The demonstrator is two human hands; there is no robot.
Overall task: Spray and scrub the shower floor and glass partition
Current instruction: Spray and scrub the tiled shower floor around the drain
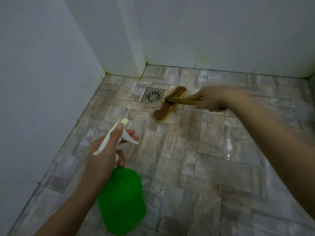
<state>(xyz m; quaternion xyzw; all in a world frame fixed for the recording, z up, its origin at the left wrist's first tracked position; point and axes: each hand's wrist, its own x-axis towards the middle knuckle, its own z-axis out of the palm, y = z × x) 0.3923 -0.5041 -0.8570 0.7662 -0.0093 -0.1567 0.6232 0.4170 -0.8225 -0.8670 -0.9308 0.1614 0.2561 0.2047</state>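
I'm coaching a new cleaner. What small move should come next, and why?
Probably a scrubbing stroke away from the drain: the right hand grips the brush by its handle, its head lies on the floor tiles beside the drain, and the left hand holds the spray bottle clear of it.

Bare forearms (265, 133), left hand (105, 150), right hand (211, 99)

The left hand (106, 154) extends from a bare forearm, its fingers (131, 133) curled round the neck of the spray bottle (122, 198), thumb lying above them. The right hand (211, 99), blurred, reaches farther out and grips the handle of the brush (170, 103).
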